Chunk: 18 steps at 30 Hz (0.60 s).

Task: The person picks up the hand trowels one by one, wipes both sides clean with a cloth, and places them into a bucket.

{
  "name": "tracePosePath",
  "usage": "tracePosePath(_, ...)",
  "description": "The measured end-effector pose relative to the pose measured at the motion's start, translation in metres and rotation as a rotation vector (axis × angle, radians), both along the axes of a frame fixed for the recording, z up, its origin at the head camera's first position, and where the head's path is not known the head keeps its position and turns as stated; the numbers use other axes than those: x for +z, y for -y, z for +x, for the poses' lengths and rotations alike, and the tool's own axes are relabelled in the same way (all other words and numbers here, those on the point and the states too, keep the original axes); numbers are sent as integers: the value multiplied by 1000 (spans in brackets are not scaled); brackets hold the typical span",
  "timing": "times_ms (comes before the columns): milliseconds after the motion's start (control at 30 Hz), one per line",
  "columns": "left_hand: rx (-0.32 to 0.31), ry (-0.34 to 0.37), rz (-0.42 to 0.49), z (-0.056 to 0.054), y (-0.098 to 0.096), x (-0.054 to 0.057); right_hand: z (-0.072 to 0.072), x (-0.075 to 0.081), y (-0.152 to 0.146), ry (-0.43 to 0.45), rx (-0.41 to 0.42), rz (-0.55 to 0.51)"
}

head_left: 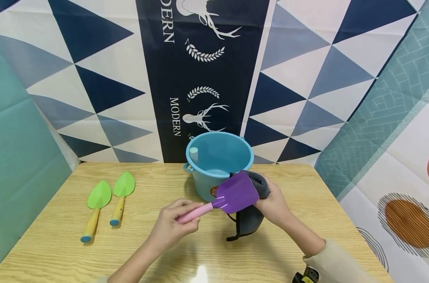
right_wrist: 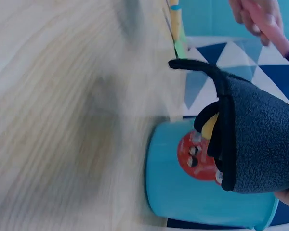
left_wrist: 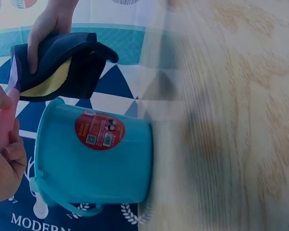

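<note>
Left-hand grip point(head_left: 175, 221) clamped round a purple-bladed, pink-handled shovel point(head_left: 237, 194), which I see raised above the pale wooden tabletop point(head_left: 52, 243). Right-hand grip point(head_left: 275, 202) clamped on a dark grey, black-edged fabric piece point(head_left: 250, 224), partly behind the blade. Round blue bucket point(head_left: 204, 181) beyond. I count 2 green-bladed, yellow-handled trowels point(head_left: 99, 194) lying left.

At the left edge the left hand point(left_wrist: 5, 161) grips the pink handle point(left_wrist: 8, 115) of a shovel, whose purple blade point(left_wrist: 13, 74) shows nearly edge-on beside a dark cloth point(left_wrist: 62, 57) with a yellow patch point(left_wrist: 55, 79), held by the right hand point(left_wrist: 49, 26). In this turned view the blue bucket point(left_wrist: 96, 168), bearing a red label point(left_wrist: 100, 130), has its base against the table point(left_wrist: 241, 115). Behind it hangs a triangle-patterned backdrop point(left_wrist: 116, 82) lettered "MODERN".
</note>
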State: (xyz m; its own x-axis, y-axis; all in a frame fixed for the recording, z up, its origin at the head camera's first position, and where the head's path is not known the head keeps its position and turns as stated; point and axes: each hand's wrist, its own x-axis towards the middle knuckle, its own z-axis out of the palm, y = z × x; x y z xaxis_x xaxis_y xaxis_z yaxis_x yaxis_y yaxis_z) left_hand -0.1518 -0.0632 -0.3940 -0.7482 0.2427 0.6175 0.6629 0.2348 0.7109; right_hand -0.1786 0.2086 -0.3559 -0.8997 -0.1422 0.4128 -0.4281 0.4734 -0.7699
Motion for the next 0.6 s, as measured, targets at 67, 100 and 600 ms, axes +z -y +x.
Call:
tracePosePath(67,2,17,7,0,-2,1,2,-2,3,-8,13,11)
tracePosePath(100,-2,28,9,0,-3,2,3,-3,4,-16,20,16)
tracePosePath(600,17,37,80,-1,0,0,8,-1,8,-59,25,42)
